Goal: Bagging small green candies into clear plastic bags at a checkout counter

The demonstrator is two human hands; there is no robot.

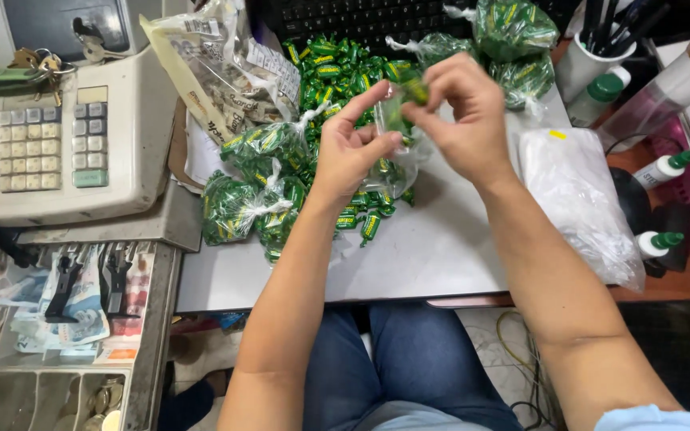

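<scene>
A small clear bag (pixel 393 152) partly filled with green sweets hangs between the left hand (pixel 349 152) and the right hand (pixel 461 112) above the bench (pixel 433 255). Knotted clear bags of green sweets (pixel 253 195) lie to its left, two more (pixel 513 32) at the far edge. A printed clear packet (pixel 217 72) leans against the cash register, whose dark screen (pixel 61 24) sits top left. A stack of empty clear bags (pixel 580 199) lies right, near white bottles with green caps (pixel 664 168).

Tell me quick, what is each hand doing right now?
Left hand: closed on the small clear bag, holding its mouth.
Right hand: fingers pinched on a green wrapped candy at the bag's opening.
</scene>
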